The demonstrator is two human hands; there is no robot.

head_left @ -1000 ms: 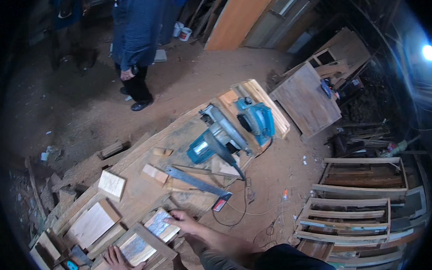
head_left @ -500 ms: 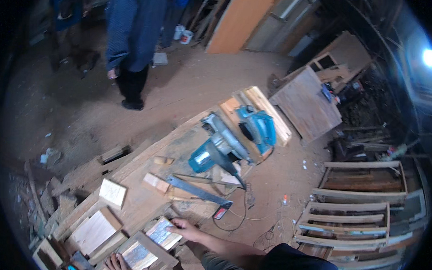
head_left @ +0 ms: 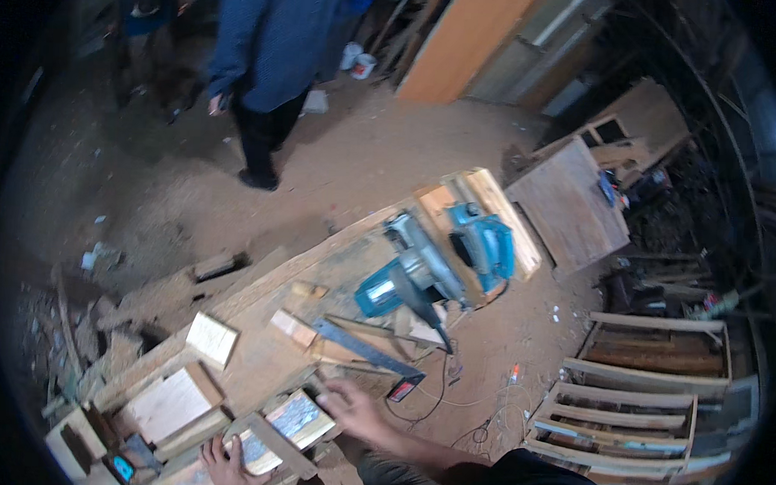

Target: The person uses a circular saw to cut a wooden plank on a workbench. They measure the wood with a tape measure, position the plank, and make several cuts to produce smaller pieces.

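Closest, the left hand [head_left: 225, 466] lies fingers spread at the near end of a board [head_left: 301, 416]; the right hand [head_left: 356, 411] is at its far end, grip unclear. A strip [head_left: 280, 446] already lies across; whether it is fixed cannot be told. Beyond, the surface [head_left: 254, 346] holds a square [head_left: 359, 347], saw [head_left: 417, 267] and planer [head_left: 485, 248].

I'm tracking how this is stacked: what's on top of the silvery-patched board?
A wooden strip lies across the silvery-patched board, with the left grip at the board's lower-left end. The surface directly beneath the strip cannot be seen.
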